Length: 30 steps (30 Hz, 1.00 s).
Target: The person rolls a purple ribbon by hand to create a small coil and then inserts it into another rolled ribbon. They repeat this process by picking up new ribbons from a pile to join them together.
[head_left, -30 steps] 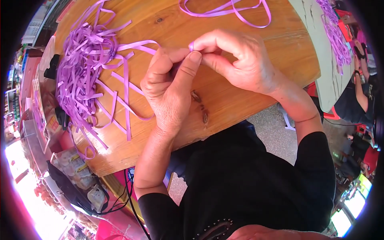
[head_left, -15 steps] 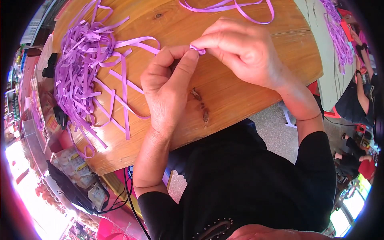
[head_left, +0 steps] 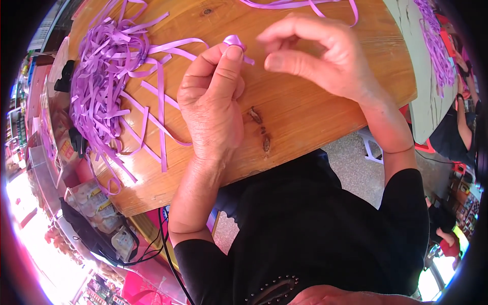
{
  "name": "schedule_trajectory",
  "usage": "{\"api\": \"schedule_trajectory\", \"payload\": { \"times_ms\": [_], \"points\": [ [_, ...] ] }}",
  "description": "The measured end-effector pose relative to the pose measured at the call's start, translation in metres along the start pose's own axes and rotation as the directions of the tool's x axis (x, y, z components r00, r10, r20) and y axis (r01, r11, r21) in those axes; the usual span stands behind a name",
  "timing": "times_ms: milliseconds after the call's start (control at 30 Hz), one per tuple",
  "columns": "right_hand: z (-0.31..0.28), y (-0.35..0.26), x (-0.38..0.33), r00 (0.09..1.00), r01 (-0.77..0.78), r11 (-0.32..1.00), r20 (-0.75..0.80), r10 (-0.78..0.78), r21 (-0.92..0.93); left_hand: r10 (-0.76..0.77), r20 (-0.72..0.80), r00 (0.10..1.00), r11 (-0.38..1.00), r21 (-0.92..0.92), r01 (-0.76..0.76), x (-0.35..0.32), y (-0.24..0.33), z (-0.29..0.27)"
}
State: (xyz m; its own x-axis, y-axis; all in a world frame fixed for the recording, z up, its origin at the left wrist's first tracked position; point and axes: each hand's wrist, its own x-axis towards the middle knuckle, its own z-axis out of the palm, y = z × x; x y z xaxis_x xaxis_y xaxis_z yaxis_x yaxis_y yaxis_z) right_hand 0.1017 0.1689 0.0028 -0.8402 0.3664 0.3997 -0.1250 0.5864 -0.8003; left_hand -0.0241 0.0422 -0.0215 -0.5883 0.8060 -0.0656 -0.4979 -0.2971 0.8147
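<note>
Between thumb and forefinger my left hand (head_left: 216, 91) pinches a small folded loop of purple ribbon (head_left: 233, 40), its short end poking out to the right. A little to the right of it, my right hand (head_left: 320, 56) is open, thumb and fingers apart, with nothing visible between them. A large tangled heap of purple ribbon strips (head_left: 101, 86) lies left of my left hand. Several loose strips trail from it across the wooden table (head_left: 305, 122) toward my left wrist.
Another length of purple ribbon (head_left: 284, 6) lies at the table's far edge. On the right stands a pale marbled table (head_left: 427, 114) with a second purple ribbon bunch (head_left: 436, 56); a person's arms (head_left: 461, 101) are beyond it. A clear bag of packets (head_left: 94, 208) sits at the lower left.
My right hand has let go of the ribbon and moved right, its fingers spreading. My left hand has tipped upward slightly, showing the folded ribbon loop above its thumb.
</note>
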Motion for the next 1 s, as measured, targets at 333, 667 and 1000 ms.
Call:
{"api": "schedule_trajectory", "payload": {
  "times_ms": [333,667,1000],
  "points": [
    [0.009,-0.002,0.001,0.941,-0.335,0.856,0.178,0.287,0.394,0.058,0.034,0.998,0.991,0.122,-0.061,-0.007,0.003,0.004],
    [0.010,0.005,-0.002,0.928,-0.370,0.745,0.259,0.268,0.555,0.058,0.000,0.998,0.986,0.158,-0.057,-0.007,0.002,0.005],
    [0.008,-0.010,0.001,0.993,0.098,0.911,-0.013,-0.113,-0.400,0.077,0.009,0.997,0.935,0.347,-0.076,-0.010,0.006,0.002]
  ]
}}
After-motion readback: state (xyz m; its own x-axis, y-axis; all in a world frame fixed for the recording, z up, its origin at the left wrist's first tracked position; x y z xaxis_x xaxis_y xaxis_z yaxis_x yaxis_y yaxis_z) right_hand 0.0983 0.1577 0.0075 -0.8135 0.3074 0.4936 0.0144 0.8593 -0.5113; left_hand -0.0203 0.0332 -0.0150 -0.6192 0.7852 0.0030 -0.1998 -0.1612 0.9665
